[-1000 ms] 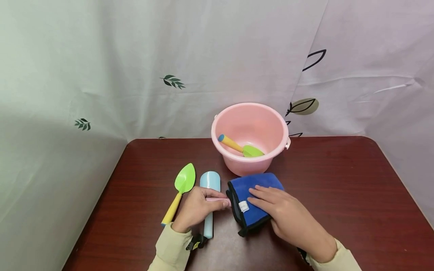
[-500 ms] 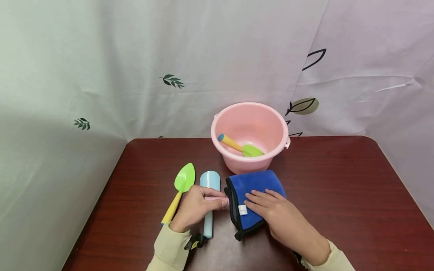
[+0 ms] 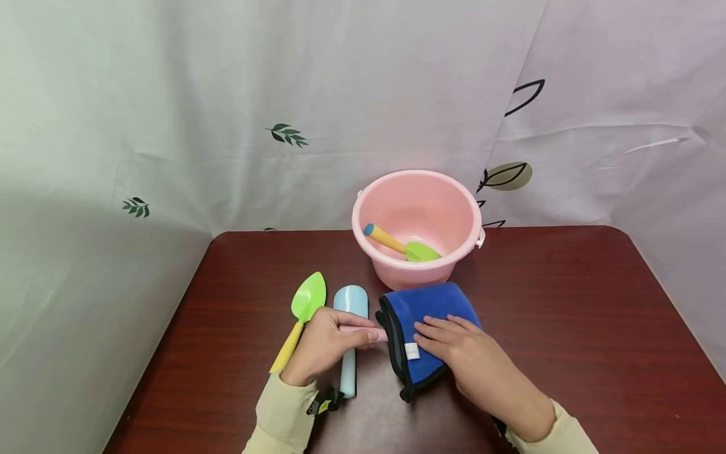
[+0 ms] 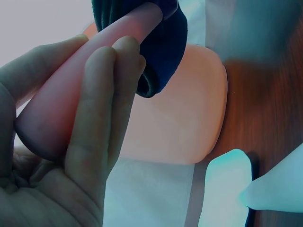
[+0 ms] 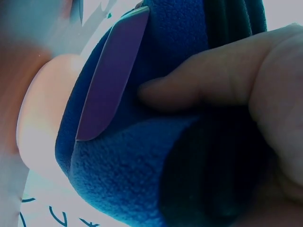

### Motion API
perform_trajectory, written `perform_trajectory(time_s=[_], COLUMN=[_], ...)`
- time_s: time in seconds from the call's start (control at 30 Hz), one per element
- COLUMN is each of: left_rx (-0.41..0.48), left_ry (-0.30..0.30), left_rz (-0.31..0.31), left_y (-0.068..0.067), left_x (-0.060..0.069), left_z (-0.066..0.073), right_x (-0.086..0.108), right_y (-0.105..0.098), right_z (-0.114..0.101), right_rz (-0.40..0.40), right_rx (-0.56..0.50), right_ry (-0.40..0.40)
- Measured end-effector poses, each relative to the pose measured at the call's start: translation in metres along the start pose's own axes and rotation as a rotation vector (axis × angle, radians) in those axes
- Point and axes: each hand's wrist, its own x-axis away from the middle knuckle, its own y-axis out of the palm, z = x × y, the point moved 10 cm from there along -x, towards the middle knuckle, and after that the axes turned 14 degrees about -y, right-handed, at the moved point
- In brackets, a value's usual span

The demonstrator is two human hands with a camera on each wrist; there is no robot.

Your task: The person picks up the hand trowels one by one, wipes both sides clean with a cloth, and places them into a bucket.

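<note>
My left hand grips the pink handle of a scoop, thumb and fingers around it. The scoop's far part lies inside a folded blue cloth with black edging and a white tag. In the right wrist view a flat scoop blade, purplish there, shows between the cloth's folds. My right hand holds the cloth around it, fingers spread on top and thumb pressing from the other side. Under my left wrist lies a light blue scoop, partly hidden.
Behind the cloth stands a pink bucket holding a green trowel with a yellow handle. Another green trowel lies on the brown table left of the blue scoop. A patterned curtain hangs behind the table.
My right hand has shifted the cloth slightly along the scoop, first left and then back right, and the cloth sits a little farther from me. The left hand keeps its grip almost in place.
</note>
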Motion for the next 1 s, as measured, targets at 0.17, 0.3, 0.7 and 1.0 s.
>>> perform_trajectory(time_s=[0.17, 0.3, 0.7, 1.0], left_rx=[-0.040, -0.065, -0.023, 0.045], left_ry=[0.008, 0.006, 0.012, -0.002], left_rz=[0.010, 0.014, 0.017, -0.008], left_y=[-0.002, -0.003, -0.011, -0.015], left_x=[0.000, 0.000, 0.002, 0.000], left_z=[0.000, -0.001, 0.001, -0.003], right_x=[0.001, 0.002, 0.010, 0.018], right_y=[-0.003, -0.006, -0.015, -0.027], right_z=[0.000, 0.001, 0.012, 0.023], right_rz=[0.034, 0.073, 0.106, 0.134], right_rx=[0.012, 0.014, -0.040, -0.041], right_ry=[-0.010, -0.008, 0.038, 0.077])
